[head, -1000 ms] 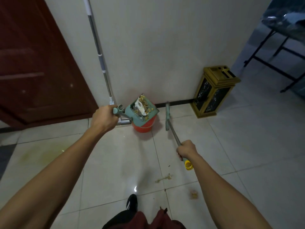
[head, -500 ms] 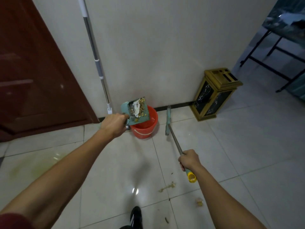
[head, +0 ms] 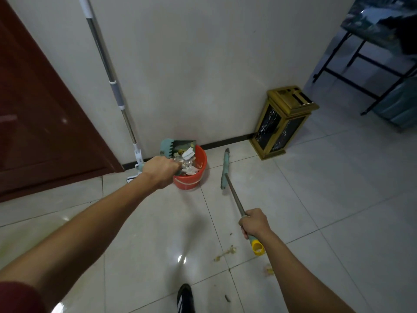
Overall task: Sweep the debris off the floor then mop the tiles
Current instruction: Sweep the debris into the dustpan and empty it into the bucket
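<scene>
My left hand (head: 161,171) grips the handle of a teal dustpan (head: 174,147), tipped steeply over an orange bucket (head: 191,179) by the wall. Paper scraps and crumbs (head: 188,160) spill from the pan into the bucket. My right hand (head: 253,222) grips the metal handle of a broom (head: 234,197) near its yellow end cap; the teal broom head (head: 225,169) rests on the tiles right of the bucket. Some yellowish debris (head: 225,253) lies on the floor near my right forearm. A mop (head: 117,96) leans against the wall left of the bucket.
A dark red door (head: 40,114) stands at the left. A gold and black bin (head: 284,120) sits against the wall at the right. Black table legs (head: 361,64) fill the far right corner. My black shoe (head: 185,298) shows at the bottom edge.
My left hand has tipped the dustpan further, from roughly level to steep, and its contents now slide into the bucket. My right hand and the broom have barely moved.
</scene>
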Motion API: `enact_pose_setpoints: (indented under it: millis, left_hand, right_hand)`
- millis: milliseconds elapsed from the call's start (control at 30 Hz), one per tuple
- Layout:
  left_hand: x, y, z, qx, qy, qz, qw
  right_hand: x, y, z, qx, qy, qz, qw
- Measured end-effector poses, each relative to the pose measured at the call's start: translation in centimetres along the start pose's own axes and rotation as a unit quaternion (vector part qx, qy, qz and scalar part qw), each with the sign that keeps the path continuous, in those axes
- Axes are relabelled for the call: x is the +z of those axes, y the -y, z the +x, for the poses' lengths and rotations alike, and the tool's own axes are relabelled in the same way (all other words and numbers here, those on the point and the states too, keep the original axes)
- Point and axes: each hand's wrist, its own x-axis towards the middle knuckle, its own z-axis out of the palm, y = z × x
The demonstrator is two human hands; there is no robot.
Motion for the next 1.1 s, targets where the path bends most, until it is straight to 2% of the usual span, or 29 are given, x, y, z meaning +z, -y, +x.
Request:
enact_pose_setpoints:
  millis: [167, 567, 833, 967, 1100]
  left_hand:
    - [-0.3, -0.3, -0.2, 0.013, -0.009, 0.025, 1.000]
    - [0.9, -2.2, -1.5, 0.138, 0.055, 0.085, 0.985]
    - [0.3, -1.7, -0.9, 0.201, -0.005, 0.120, 0.972]
    - [1.1, -2.4, -0.9, 0.200, -0.026, 0.126, 0.971]
    - [2.6, -3.2, -1.6, 0.189, 0.002, 0.133, 0.973]
  right_hand:
    - [0.1, -0.1, -0.1, -0.001, 0.000, 0.018, 1.000]
    - [1.8, -0.4, -1.3, 0.008, 0.024, 0.031, 0.999]
    - [2.2, 0.1, -1.9, -0.007, 0.015, 0.020, 1.000]
    - [2.1, 0.2, -2.2, -0.024, 0.012, 0.016, 1.000]
    - [2.5, -0.1, -2.6, -0.038, 0.008, 0.006, 0.999]
